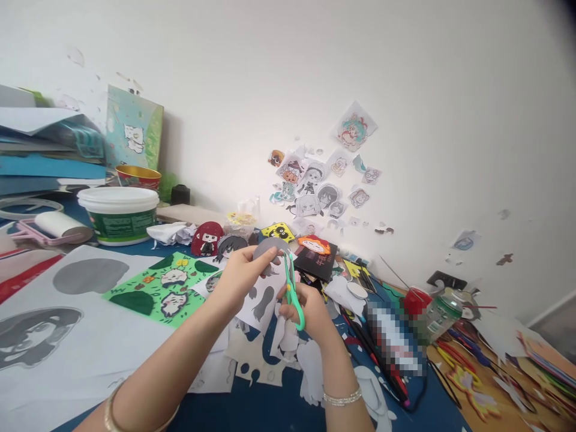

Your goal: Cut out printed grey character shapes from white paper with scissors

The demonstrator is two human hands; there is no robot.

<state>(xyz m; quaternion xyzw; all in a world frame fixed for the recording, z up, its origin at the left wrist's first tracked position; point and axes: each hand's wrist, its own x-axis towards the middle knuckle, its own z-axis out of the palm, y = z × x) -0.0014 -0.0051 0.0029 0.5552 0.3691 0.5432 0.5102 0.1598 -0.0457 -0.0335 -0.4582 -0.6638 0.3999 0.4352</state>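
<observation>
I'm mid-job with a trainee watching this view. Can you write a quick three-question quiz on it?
1. Which hand holds the green scissors?
2. True or false: the white-and-green tub is lying on its side.
3. What does the left hand pinch? A) a paint roller; B) a grey paper piece; C) a red cup

Key:
1. The right hand.
2. False; it stands upright.
3. B.

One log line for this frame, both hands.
left hand: pinching grey paper | right hand: holding green scissors | blades: at paper's edge
</observation>
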